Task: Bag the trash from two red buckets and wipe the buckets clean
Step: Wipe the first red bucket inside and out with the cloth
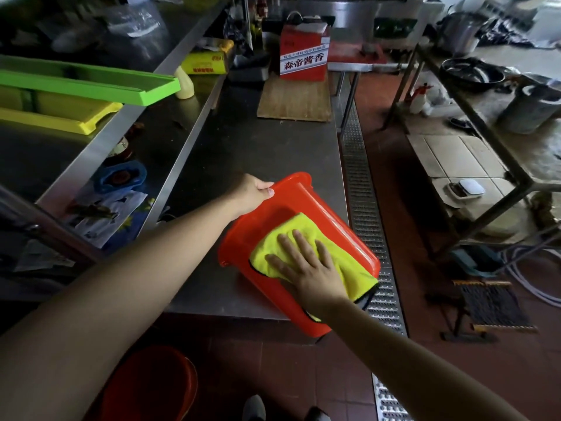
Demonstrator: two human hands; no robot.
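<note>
Left hand (253, 192) grips the red bucket (306, 205) tipped on the tabletop (258, 141) edge; right hand (306, 265), fingers spread, presses the yellow cloth (282, 238) against its side. Firm overlapping strokes, with the rim held steady, should clean best.

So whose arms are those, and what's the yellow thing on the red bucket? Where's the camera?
The camera sits on a person's head and looks down, so you see their own two arms reaching out. There is only this one picture.

The left hand grips the far end of a red bucket that lies tipped on its side at the edge of a steel table. The right hand lies flat, fingers spread, pressing a yellow cloth onto the bucket's side to wipe it.

A second red bucket stands on the floor below. Further along the table are a wooden board and a red and white box.
</note>
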